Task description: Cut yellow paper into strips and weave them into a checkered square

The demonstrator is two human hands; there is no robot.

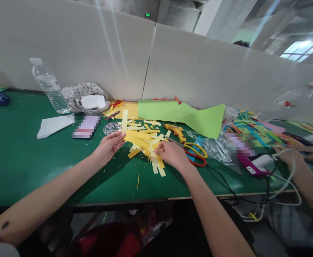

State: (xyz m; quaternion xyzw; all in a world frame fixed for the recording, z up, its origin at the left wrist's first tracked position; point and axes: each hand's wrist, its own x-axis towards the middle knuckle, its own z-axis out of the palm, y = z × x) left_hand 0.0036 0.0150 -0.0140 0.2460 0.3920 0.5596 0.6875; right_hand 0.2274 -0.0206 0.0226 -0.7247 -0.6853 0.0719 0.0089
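Observation:
My left hand pinches an upright pale yellow paper strip between thumb and fingers. Under and beside it, a loose heap of yellow and cream paper strips spreads over the green tabletop. My right hand is closed at the heap's right side, its fingertips pinching a yellow paper strip; the exact piece is partly hidden. Right beside that hand lie scissors with red and yellow handles. A yellow glue gun rests just behind them.
A phone, a tissue and a water bottle are on the left. Green paper sheets lean at the back. Plastic wrap, coloured strips, a purple device with cables and another person's hands occupy the right.

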